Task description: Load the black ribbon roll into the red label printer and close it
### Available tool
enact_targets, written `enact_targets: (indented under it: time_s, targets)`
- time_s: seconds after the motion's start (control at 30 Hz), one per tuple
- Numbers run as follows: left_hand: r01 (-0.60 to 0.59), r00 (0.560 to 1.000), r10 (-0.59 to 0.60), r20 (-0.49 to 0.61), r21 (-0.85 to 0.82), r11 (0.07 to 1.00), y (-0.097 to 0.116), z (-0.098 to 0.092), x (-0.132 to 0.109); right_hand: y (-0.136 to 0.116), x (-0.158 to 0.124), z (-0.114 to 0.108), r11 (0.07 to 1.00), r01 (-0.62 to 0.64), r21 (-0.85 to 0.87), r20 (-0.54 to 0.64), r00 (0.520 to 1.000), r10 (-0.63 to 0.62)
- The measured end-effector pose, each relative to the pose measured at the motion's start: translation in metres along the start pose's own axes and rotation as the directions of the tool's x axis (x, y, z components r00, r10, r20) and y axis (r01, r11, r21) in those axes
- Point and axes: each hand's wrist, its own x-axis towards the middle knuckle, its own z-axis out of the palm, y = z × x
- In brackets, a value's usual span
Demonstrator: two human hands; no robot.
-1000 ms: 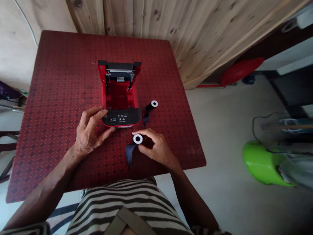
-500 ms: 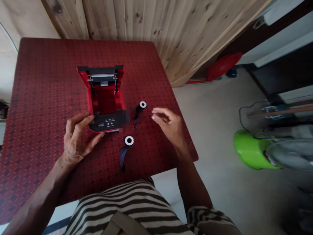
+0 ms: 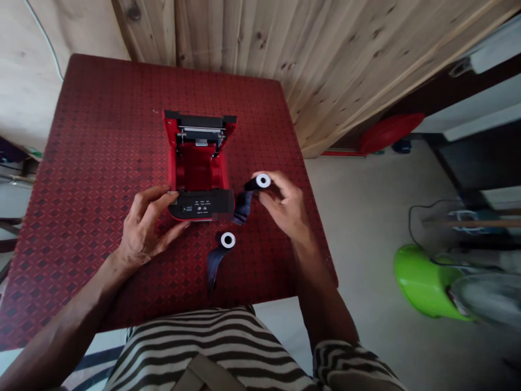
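Note:
A red and black printer stands on the table with its lid raised and its roll bay bare inside. My left hand grips the printer's front left corner, fingers on the black panel and thumb under the front edge. To the right of the printer, my right hand is closed on a black ribbon roll with a white core. A loose dark strip trails from that roll toward the printer. Another black roll with a white core sits in front of the printer, its strip hanging toward the table's near edge.
The table has a red patterned cover and meets a wooden plank wall at the back. On the floor to the right is a green tub. Farther back there is a round red object.
My right hand has moved to the far ribbon roll, closed on it and lifted it, pulling its strip along. My left hand stays on the printer. The whole view has shifted.

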Motion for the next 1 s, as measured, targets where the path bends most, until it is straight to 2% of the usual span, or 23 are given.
enact_targets:
  time_s: [0.07,0.13,0.2,0.27,0.37,0.5,0.6,0.67,0.8,0.93,1.0]
  targets:
    - [0.002,1.000,-0.003,0.005,0.004,1.000,0.000,0.000,0.000,-0.039,0.005,-0.012,0.978,0.189,-0.084,0.074,0.980,-0.183]
    - [0.008,1.000,-0.008,0.009,0.014,1.000,0.000,0.000,-0.001,-0.075,0.014,-0.013,0.924,0.348,-0.158,0.209,0.927,-0.313]
    - [0.001,1.000,-0.001,0.014,0.021,1.000,-0.001,-0.001,-0.002,-0.099,0.025,0.000,0.866,0.433,-0.249,0.329,0.879,-0.345]
    - [-0.009,1.000,0.008,0.026,0.027,1.000,-0.002,0.000,-0.003,-0.108,0.039,0.020,0.804,0.486,-0.344,0.433,0.841,-0.323]
    - [-0.007,1.000,0.006,0.027,0.030,1.000,-0.002,0.001,-0.005,-0.104,0.056,0.052,0.711,0.541,-0.450,0.553,0.793,-0.254]
    - [-0.001,1.000,0.001,0.008,0.006,1.000,-0.001,0.003,-0.005,-0.095,0.068,0.074,0.648,0.536,-0.541,0.575,0.798,-0.180]
    - [0.005,1.000,-0.005,0.012,-0.006,1.000,0.000,0.003,-0.004,-0.093,0.073,0.079,0.649,0.512,-0.562,0.576,0.806,-0.137]
    - [0.009,1.000,-0.009,0.017,-0.011,1.000,0.001,0.002,-0.004,-0.092,0.078,0.082,0.671,0.474,-0.570,0.591,0.804,-0.065]
    - [0.015,1.000,-0.015,0.023,-0.010,1.000,0.001,0.002,-0.004,-0.089,0.089,0.087,0.682,0.432,-0.590,0.630,0.775,0.054]
    - [0.021,1.000,-0.021,0.018,-0.003,1.000,0.001,0.003,-0.005,-0.087,0.092,0.084,0.714,0.419,-0.561,0.639,0.767,0.052]
    - [0.026,0.999,-0.026,0.021,-0.006,1.000,0.001,0.003,-0.005,-0.089,0.088,0.074,0.766,0.415,-0.491,0.641,0.767,-0.004]
